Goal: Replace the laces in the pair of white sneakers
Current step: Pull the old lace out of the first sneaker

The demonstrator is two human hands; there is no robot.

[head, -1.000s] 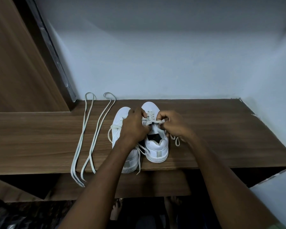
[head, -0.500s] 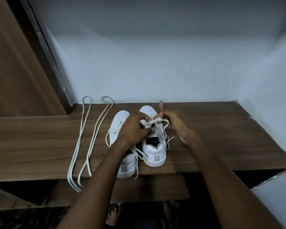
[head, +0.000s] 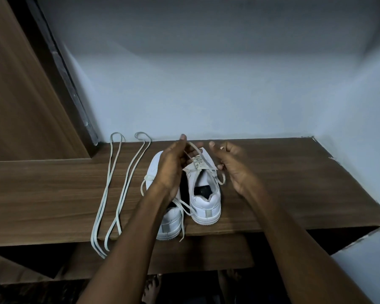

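Two white sneakers stand side by side on a wooden shelf [head: 294,183], heels toward me. My left hand [head: 173,165] hovers over the left sneaker [head: 170,224] and pinches one strand of the old lace [head: 201,160] lifted from the right sneaker [head: 206,202]. My right hand [head: 230,165] is just right of that shoe and holds the other strand, which loops over a finger and hangs down beside the shoe. The left sneaker's lace hangs loose over the shelf's front edge. Two long pale spare laces [head: 114,187] lie folded on the shelf to the left.
A pale wall rises close behind the shelf and along its right end. A wooden panel [head: 20,95] with a dark metal strip stands at the left. Below the shelf's front edge are a lower board and bare feet [head: 150,288] on the floor.
Both hands have moved apart and lifted, drawing the right sneaker's lace strands out and up from the tongue, where they were pinched together a second ago.
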